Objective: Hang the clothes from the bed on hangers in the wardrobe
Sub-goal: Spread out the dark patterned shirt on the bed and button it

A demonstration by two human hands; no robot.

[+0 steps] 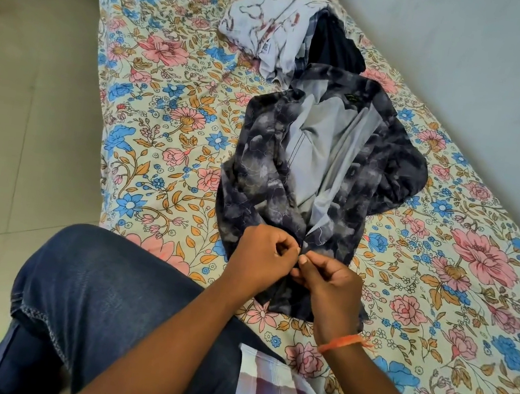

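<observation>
The bed [173,89], covered in a floral sheet, is running away from the person, with a pale wall along its right side and a tiled floor [18,113] on the left. A dark cloud-patterned shirt [265,177] is lying front-up on it, long axis pointing away, collar far and hem nearest the person. Beyond the collar a heap of other clothes [276,30] is waiting. The left hand [259,257] and right hand [326,282] are meeting at the shirt's lower placket, each grip pinching an edge, probably working a button. No hanger or wardrobe is showing.
</observation>
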